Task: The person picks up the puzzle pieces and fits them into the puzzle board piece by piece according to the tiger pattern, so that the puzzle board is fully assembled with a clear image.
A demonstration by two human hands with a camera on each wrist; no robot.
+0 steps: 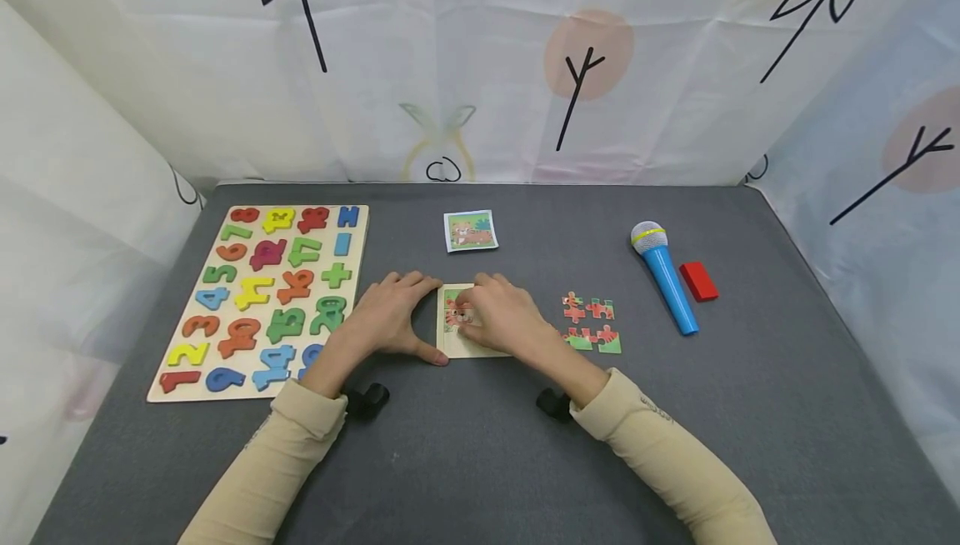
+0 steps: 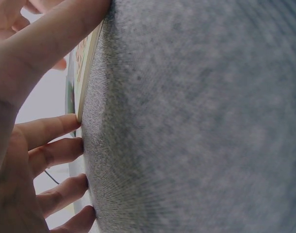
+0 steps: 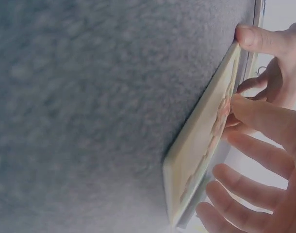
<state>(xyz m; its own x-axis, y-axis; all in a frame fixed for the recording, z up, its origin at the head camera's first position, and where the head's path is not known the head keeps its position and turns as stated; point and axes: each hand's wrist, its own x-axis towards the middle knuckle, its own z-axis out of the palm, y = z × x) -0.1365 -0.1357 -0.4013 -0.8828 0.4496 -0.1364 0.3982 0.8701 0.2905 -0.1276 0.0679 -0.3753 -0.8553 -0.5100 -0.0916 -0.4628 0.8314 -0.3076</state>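
A small wooden puzzle board [image 1: 468, 348] lies on the grey table, a tiger-like picture partly assembled at its left side. My left hand [image 1: 397, 316] rests at its left edge, thumb at the near corner and index fingertip at the far corner, fingers spread and fairly straight. Over the board, my right hand [image 1: 506, 316] bends its fingers down and pinches a small orange puzzle piece [image 3: 225, 110] between thumb and index finger, low against the board. The right hand hides much of the board in the head view. Several loose puzzle pieces [image 1: 604, 337] lie to the right.
A wooden number board [image 1: 258, 335] with colourful numerals lies at the left, near my left forearm. Behind the puzzle is a small picture card [image 1: 471, 231]. A blue toy microphone [image 1: 672, 288] and a red block [image 1: 699, 281] lie at the right.
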